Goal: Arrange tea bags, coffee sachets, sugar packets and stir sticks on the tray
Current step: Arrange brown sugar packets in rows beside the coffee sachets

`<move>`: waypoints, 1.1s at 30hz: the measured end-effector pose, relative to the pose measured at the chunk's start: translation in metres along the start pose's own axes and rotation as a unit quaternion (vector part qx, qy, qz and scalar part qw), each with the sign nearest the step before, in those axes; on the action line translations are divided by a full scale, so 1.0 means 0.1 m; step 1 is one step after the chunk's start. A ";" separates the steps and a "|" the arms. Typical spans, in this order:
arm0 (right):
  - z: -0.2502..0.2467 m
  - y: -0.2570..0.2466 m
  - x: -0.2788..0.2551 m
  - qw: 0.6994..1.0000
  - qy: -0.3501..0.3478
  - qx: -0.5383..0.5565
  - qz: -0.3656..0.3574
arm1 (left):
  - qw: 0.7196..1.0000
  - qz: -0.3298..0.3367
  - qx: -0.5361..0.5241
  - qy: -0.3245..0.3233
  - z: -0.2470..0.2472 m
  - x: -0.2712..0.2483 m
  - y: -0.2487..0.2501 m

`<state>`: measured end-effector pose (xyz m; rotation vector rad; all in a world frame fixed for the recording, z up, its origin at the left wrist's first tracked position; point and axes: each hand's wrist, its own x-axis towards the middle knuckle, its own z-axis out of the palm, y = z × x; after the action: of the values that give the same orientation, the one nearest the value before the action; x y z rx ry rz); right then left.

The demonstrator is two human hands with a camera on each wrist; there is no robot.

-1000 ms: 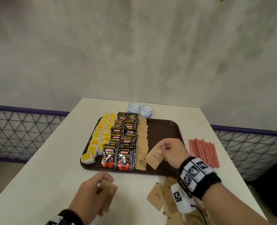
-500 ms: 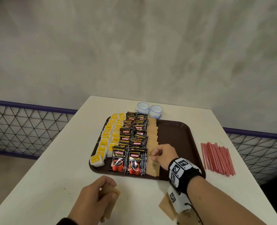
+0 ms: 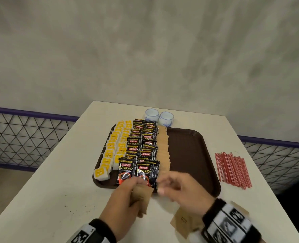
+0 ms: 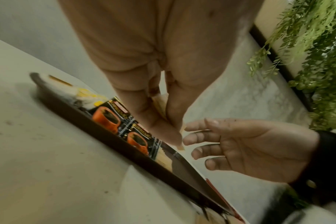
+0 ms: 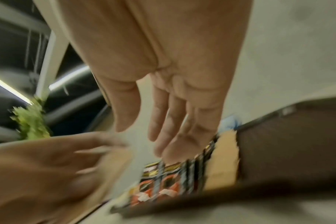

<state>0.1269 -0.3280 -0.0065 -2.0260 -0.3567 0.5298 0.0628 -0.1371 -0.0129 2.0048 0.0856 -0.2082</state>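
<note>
Several brown sugar packets (image 3: 141,199) are pinched in the fingers (image 4: 159,121) of the left hand (image 3: 122,202), just before the tray (image 3: 189,155). The right hand (image 3: 183,190) reaches toward them, fingers loose and empty. These packets look light, thin and bendable; take one by its edge.

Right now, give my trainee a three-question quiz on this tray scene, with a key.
1. True or false: the red stir sticks lie on the brown tray.
2. Which hand holds brown sugar packets? A) left hand B) right hand
3. Fill in: the two small cups stand on the white table just beyond the tray's ____ edge.

Key: 1 false; 2 A; 3 far.
</note>
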 end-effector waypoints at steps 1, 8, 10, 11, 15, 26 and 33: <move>0.07 0.00 -0.11 0.998 -0.028 0.049 0.007 | 1.000 0.015 -0.005 -0.006 0.05 0.03 0.01; 0.08 0.25 -0.24 0.997 0.074 -0.001 0.024 | 0.998 0.015 0.004 -0.061 0.24 0.11 0.07; -0.11 0.32 -0.13 0.992 0.114 -0.015 0.042 | 0.999 0.003 0.005 -0.033 0.21 0.10 0.03; -0.20 0.34 -0.06 0.989 0.136 -0.028 0.053 | 1.000 0.000 0.011 -0.020 0.19 0.10 0.00; -0.39 0.35 0.32 0.980 0.145 -0.119 0.060 | 0.999 -0.003 0.040 0.007 0.15 0.06 -0.07; -0.25 0.26 0.71 0.976 0.059 -0.174 0.118 | 0.996 0.011 0.079 0.034 0.02 0.00 -0.17; -0.51 0.09 0.18 0.964 0.144 -0.212 0.076 | 0.995 0.030 0.096 0.008 0.09 0.00 -0.09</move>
<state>0.1684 -0.3621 0.0040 -2.5216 -0.1451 0.2552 0.0603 -0.1415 -0.0243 2.1983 0.0167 -0.1668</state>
